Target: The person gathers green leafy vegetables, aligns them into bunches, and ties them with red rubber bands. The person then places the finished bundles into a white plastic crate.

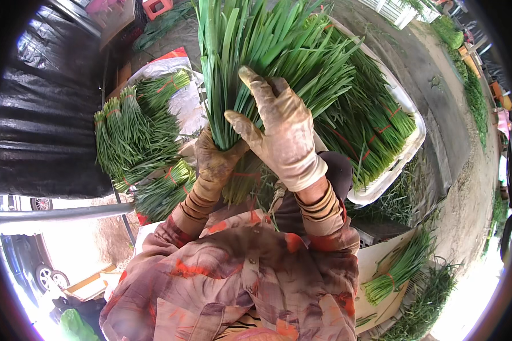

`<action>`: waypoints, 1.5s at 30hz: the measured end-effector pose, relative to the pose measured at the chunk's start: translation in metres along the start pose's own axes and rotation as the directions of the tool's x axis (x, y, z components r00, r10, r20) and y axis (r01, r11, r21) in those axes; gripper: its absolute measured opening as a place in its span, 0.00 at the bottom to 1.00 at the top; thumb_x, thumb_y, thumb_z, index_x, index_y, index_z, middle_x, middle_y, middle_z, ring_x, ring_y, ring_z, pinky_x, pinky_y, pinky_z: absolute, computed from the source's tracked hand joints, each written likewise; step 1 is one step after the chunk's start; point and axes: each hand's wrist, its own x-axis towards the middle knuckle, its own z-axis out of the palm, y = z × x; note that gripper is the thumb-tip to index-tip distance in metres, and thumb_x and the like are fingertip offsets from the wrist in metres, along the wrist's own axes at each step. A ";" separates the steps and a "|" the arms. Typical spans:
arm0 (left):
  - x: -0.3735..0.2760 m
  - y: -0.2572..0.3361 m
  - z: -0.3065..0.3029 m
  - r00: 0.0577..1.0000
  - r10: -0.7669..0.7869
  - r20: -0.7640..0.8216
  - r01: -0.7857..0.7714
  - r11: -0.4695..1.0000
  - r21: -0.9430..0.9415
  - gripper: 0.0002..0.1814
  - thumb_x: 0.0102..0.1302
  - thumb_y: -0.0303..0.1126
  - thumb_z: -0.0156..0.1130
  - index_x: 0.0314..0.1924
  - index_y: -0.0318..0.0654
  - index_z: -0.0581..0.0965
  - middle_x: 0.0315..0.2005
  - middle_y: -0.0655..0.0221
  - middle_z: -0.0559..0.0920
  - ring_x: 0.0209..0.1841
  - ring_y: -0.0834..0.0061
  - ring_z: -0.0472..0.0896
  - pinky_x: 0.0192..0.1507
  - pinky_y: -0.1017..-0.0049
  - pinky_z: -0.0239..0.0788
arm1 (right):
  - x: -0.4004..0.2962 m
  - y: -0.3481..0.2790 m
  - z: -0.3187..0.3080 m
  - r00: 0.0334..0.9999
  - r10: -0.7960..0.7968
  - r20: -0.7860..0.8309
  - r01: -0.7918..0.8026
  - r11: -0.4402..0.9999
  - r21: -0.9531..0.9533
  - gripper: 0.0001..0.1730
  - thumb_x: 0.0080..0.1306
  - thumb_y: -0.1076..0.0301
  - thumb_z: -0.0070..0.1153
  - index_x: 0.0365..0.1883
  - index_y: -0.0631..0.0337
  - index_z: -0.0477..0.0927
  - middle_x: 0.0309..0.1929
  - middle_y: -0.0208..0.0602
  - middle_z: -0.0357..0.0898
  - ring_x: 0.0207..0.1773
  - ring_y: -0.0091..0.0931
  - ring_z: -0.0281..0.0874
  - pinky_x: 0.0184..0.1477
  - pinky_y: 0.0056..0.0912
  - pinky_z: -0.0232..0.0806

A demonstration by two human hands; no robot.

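My left hand [216, 164], in a stained work glove, is closed around a thick bunch of green garlic chives [222, 98]. The leaves fan upward, and the lower stalks, with a red tie near them, show dimly beneath the hand. My gloved right hand [288, 132] lies against the right side of the leaves, thumb and fingers spread. To the right, a white plastic crate [419, 136] holds several tied bundles of chives [379, 136]. More tied bundles [130, 115] are piled on the left.
A single tied bundle [388, 277] lies on a board at lower right, beside loose leaves [429, 302]. Black sheeting [47, 115] hangs at left, above a metal rail [64, 213]. A red stool [157, 7] and white crates [392, 10] stand farther off.
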 end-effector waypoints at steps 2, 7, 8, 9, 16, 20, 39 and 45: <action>0.000 0.001 0.003 1.000 -0.015 0.001 0.015 0.999 -0.032 0.22 0.52 0.20 0.70 0.48 0.37 0.75 0.41 0.72 0.82 0.42 0.80 0.79 0.45 0.77 0.72 | -0.004 0.005 0.008 1.000 -0.002 -0.030 0.001 1.000 -0.026 0.28 0.54 0.63 0.66 0.54 0.54 0.74 0.40 0.40 0.78 0.36 0.38 0.78 0.37 0.36 0.71; 0.001 0.008 0.010 0.995 -0.093 -0.018 0.091 0.990 -0.104 0.23 0.52 0.19 0.69 0.48 0.37 0.74 0.41 0.71 0.81 0.42 0.81 0.79 0.46 0.77 0.72 | -0.015 0.013 0.028 0.996 0.054 -0.066 -0.051 0.998 0.035 0.25 0.53 0.65 0.67 0.49 0.54 0.75 0.29 0.32 0.77 0.25 0.31 0.75 0.30 0.31 0.70; 0.002 0.009 0.009 0.996 -0.085 -0.018 0.084 0.996 -0.041 0.23 0.52 0.19 0.69 0.49 0.36 0.74 0.42 0.71 0.81 0.42 0.81 0.79 0.46 0.77 0.72 | -0.018 0.008 0.026 0.985 0.171 -0.035 -0.162 0.971 0.175 0.24 0.52 0.65 0.69 0.48 0.54 0.75 0.24 0.28 0.74 0.20 0.26 0.70 0.25 0.28 0.67; 0.002 0.010 0.007 0.997 -0.075 -0.016 0.076 0.997 0.026 0.23 0.52 0.18 0.68 0.49 0.36 0.74 0.42 0.71 0.81 0.42 0.81 0.79 0.46 0.77 0.72 | -0.019 0.006 0.027 0.978 0.201 -0.060 -0.184 0.960 0.213 0.24 0.52 0.66 0.69 0.46 0.54 0.74 0.24 0.28 0.73 0.19 0.25 0.69 0.24 0.27 0.66; 0.001 0.002 0.004 0.996 -0.039 -0.078 0.045 0.996 0.074 0.18 0.55 0.19 0.66 0.47 0.34 0.76 0.40 0.70 0.82 0.42 0.80 0.79 0.46 0.77 0.72 | -0.021 0.008 0.044 0.953 0.283 -0.106 -0.257 0.944 0.208 0.15 0.53 0.74 0.63 0.39 0.55 0.76 0.22 0.31 0.74 0.22 0.29 0.73 0.27 0.29 0.68; 0.000 0.002 0.004 0.996 -0.081 -0.032 0.077 0.991 -0.109 0.18 0.55 0.19 0.65 0.47 0.34 0.76 0.41 0.69 0.83 0.42 0.79 0.80 0.46 0.77 0.72 | -0.024 0.013 0.043 0.961 0.240 -0.139 -0.212 0.958 0.192 0.11 0.53 0.78 0.59 0.36 0.58 0.79 0.28 0.34 0.79 0.28 0.30 0.79 0.32 0.28 0.71; -0.005 -0.006 0.007 0.998 -0.053 -0.032 0.052 0.998 -0.031 0.20 0.55 0.19 0.65 0.49 0.35 0.73 0.43 0.69 0.81 0.44 0.78 0.78 0.48 0.76 0.72 | -0.030 0.013 0.043 0.953 0.301 0.030 -0.298 0.916 0.268 0.12 0.55 0.64 0.65 0.27 0.58 0.74 0.19 0.32 0.74 0.21 0.30 0.74 0.24 0.31 0.66; -0.005 -0.006 0.006 0.993 -0.116 -0.028 0.113 0.989 -0.091 0.19 0.56 0.18 0.64 0.49 0.35 0.74 0.43 0.70 0.81 0.45 0.79 0.78 0.48 0.76 0.71 | -0.039 0.015 0.048 0.932 0.360 -0.035 -0.324 0.873 0.365 0.09 0.56 0.72 0.64 0.29 0.62 0.74 0.22 0.32 0.75 0.21 0.21 0.72 0.26 0.22 0.66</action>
